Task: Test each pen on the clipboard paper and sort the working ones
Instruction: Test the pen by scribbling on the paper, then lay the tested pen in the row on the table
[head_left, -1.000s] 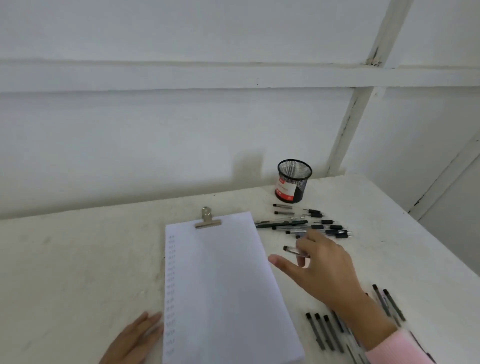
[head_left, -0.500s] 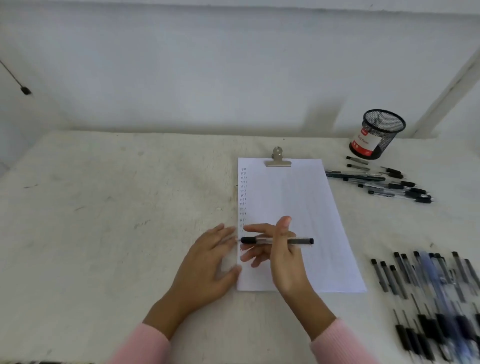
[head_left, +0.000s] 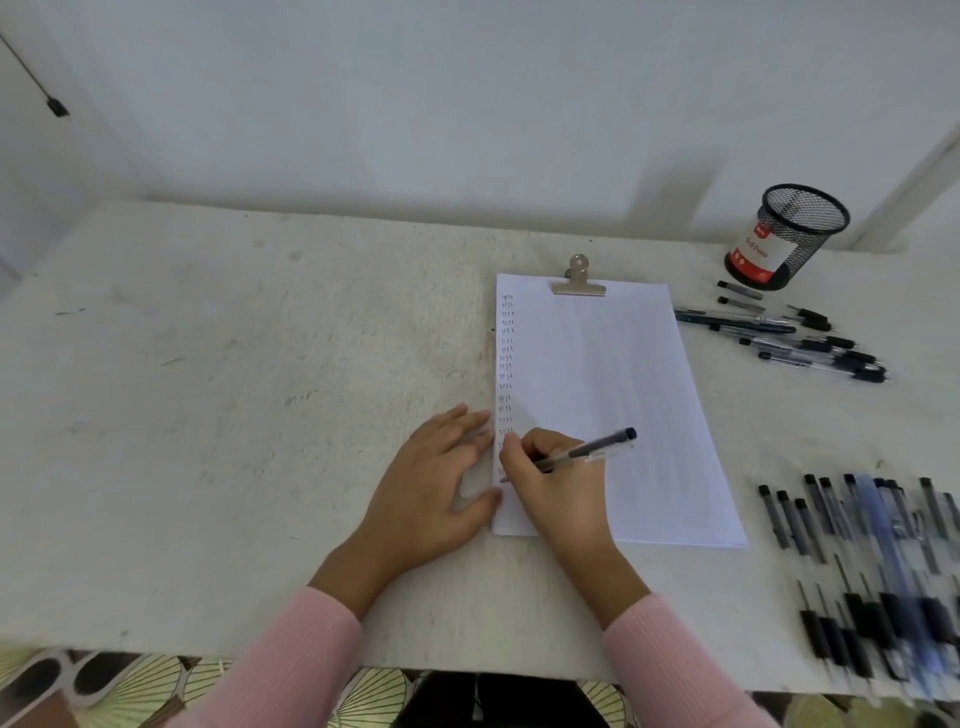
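The right hand (head_left: 553, 486) curls its fingers round a pen (head_left: 589, 448) near the paper's (head_left: 613, 395) lower left corner, the tip at the paper's left margin below a column of small marks. The left hand (head_left: 441, 475) lies flat with straight fingers, just beside the paper's left edge. A metal clip (head_left: 579, 283) sits on the paper's top edge. Right of the paper's top lie loose pens (head_left: 795, 340) and a mesh cup (head_left: 789, 236); right of its bottom, a row of pens (head_left: 872, 561).
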